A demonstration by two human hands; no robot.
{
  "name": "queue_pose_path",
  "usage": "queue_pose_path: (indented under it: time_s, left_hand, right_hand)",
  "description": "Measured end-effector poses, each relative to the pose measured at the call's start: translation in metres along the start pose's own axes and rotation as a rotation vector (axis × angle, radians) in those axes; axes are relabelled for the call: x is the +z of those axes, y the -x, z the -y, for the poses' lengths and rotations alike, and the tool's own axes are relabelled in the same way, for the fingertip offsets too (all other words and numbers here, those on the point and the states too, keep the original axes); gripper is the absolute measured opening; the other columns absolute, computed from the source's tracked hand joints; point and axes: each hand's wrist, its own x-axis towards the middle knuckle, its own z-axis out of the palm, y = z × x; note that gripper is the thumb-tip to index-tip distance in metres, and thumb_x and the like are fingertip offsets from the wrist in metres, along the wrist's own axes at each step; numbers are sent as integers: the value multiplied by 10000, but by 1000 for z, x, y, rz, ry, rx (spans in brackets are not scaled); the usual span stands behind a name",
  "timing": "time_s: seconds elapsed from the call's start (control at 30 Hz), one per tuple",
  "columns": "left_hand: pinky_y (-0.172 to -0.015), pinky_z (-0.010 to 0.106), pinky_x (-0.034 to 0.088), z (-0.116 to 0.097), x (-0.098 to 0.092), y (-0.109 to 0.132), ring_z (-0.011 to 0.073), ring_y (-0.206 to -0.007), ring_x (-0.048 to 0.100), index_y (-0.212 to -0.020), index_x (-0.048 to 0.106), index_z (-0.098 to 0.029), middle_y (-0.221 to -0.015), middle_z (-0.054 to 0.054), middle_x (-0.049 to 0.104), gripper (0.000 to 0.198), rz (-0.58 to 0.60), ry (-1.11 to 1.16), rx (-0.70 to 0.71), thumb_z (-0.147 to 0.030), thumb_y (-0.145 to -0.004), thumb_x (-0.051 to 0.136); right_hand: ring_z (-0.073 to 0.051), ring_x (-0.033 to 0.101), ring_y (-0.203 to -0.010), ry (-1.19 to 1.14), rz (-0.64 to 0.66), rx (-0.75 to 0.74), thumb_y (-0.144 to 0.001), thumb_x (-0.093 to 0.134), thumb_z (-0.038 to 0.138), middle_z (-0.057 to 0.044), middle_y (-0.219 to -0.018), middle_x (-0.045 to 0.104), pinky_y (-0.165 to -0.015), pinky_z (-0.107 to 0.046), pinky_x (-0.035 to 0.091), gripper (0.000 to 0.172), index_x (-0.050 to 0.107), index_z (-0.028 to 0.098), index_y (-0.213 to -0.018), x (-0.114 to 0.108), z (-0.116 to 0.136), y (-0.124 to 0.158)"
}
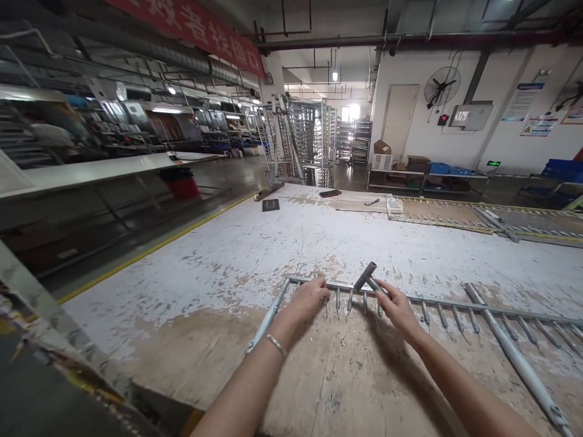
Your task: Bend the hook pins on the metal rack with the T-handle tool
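Note:
A grey metal frame (273, 306) with a row of several short prongs lies flat on a worn, white-painted worktable (255, 243). My left hand (310, 298) rests on the frame's top bar near its left corner, fingers curled over the bar by a prong. My right hand (395, 304) grips a small grey T-shaped tool (365, 277), held tilted just above the bar among the prongs. A bracelet sits on my left wrist.
A second frame (496, 223), a small metal tool (371, 201) and a dark phone-like object (330, 193) lie at the table's far end. Tall metal racks (310, 142) stand behind. A long bench (95, 171) and a yellow floor line run along the left.

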Motion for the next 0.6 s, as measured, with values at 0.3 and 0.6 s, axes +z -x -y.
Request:
queue_pose_path:
  time_s: [0.3, 0.6]
  left_hand:
    - [-713, 242, 397, -2, 28, -21, 158, -811, 613, -883, 684, -212, -866, 17, 707, 147, -167, 141, -115, -298, -826, 578]
    - [-721, 227, 385, -6, 49, -18, 147, -803, 630, -896, 700, -224, -874, 16, 726, 214, -243, 105, -140, -352, -883, 529]
  right_hand:
    - [-116, 402, -458, 84, -62, -127, -890, 492, 456, 40, -551, 483, -444, -231, 318, 540, 573, 111, -1298, 2, 18, -2]
    - [-224, 678, -902, 666, 26, -450, -960, 407, 322, -95, -1059, 723, -755, -289, 501, 445, 508, 217, -1380, 38, 2, -11]
